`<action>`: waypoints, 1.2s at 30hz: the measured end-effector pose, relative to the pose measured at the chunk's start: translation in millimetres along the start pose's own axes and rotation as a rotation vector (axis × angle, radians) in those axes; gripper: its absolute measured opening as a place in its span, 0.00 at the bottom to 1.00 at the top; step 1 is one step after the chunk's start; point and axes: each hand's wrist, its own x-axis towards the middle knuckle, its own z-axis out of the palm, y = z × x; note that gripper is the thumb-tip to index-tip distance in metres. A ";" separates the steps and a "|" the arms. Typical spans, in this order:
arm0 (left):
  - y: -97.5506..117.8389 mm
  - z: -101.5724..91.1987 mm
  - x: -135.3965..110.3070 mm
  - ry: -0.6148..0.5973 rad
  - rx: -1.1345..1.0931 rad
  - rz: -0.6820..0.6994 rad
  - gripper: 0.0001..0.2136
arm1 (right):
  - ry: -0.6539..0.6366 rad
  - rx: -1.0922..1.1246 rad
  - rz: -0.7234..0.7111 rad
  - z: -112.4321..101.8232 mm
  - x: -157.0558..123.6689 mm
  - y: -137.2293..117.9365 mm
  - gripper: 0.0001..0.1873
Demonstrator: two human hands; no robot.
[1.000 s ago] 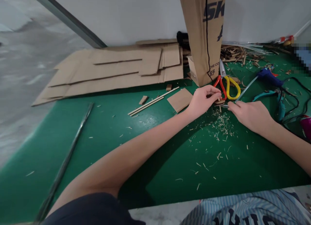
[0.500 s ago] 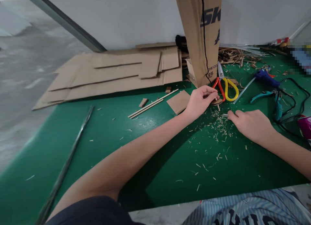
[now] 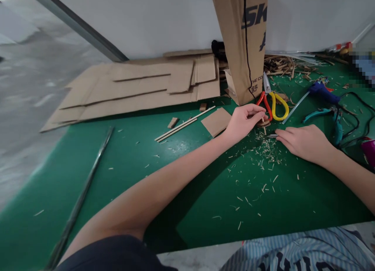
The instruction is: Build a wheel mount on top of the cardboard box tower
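Your left hand (image 3: 241,122) pinches a small round disc (image 3: 263,123) and a thin stick (image 3: 263,118), just beside the scissors (image 3: 271,103) on the green mat (image 3: 205,193). Your curled right hand (image 3: 304,143) touches a small blade (image 3: 272,136); you can't tell whether it grips it.

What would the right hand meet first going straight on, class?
Probably the small round wooden piece at the left hand, just past the short blade by the right hand; depth is unclear.
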 end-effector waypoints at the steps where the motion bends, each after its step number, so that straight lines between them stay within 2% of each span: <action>1: 0.0 0.3 0.0 0.005 -0.005 -0.002 0.06 | 0.001 0.002 0.010 -0.3 0.3 0.9 0.24; 8: 0.6 1.5 -0.4 -0.009 0.018 0.024 0.07 | 0.062 -0.020 0.066 6.8 9.6 -3.7 0.27; 13: -0.5 1.0 -0.4 -0.015 0.038 0.032 0.07 | 0.114 -0.095 0.026 11.0 9.7 -5.7 0.21; 18: -2.7 0.8 -1.0 -0.022 -0.003 0.037 0.07 | 0.064 -0.140 -0.053 3.7 0.8 -8.7 0.24; 21: -2.2 0.8 -1.2 -0.027 0.002 0.044 0.07 | 0.045 -0.143 -0.073 3.6 -3.2 -10.9 0.22; 26: 2.4 0.7 -1.9 -0.021 0.043 0.021 0.07 | 0.097 -0.146 -0.067 10.5 -5.4 -6.4 0.19; 30: 4.6 0.6 -2.5 -0.025 0.072 0.017 0.08 | 0.172 -0.135 -0.016 11.6 -3.7 -2.0 0.20; 36: 1.9 0.9 -1.5 -0.020 0.045 0.051 0.07 | 0.156 -0.105 0.016 12.7 6.0 -3.0 0.21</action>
